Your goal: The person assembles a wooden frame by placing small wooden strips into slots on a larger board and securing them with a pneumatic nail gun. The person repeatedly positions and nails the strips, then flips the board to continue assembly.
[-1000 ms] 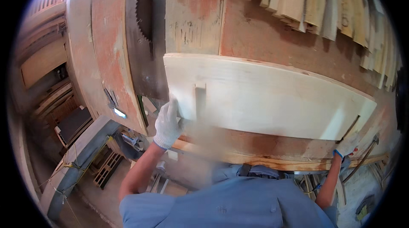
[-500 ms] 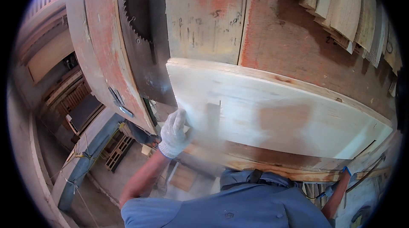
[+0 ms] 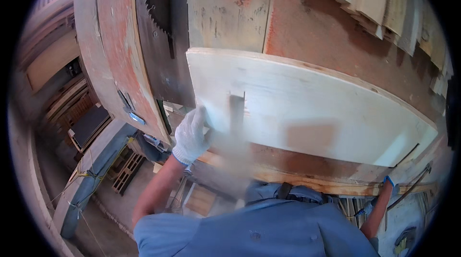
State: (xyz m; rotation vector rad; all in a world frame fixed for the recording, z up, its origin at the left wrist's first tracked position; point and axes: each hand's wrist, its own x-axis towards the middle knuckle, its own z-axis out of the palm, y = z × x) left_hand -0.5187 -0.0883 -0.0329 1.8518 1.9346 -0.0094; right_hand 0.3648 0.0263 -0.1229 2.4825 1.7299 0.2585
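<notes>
Plank of pale wood [image 3: 307,98], wide and long, is lying flat on the bench [image 3: 331,31] in the head view, stretched along the near edge and slanting a bit closer to it on the right. It's got a notch-like slot toward its left end and a thin dark slit by its right end, plus a squarish brownish patch between the two.

Left hand [image 3: 191,134] is in a white knit glove, fingers bent around the plank's left end by the near corner, so it's gripping there, though a blurry smear covers part of that corner. Right hand [image 3: 394,181] is down by the bench's near edge on the right, just below the slit end. Mostly a blue cuff showing, so I can't tell if it's gripping anything. Hooked bar [image 3: 414,187] sits right beside it.

Toothed saw blade [image 3: 158,5] is in the dark metal strip [image 3: 175,72], up past the plank's left end, toward the bench's far edge. Pile of wood strips [image 3: 379,0] fills the far right corner.
</notes>
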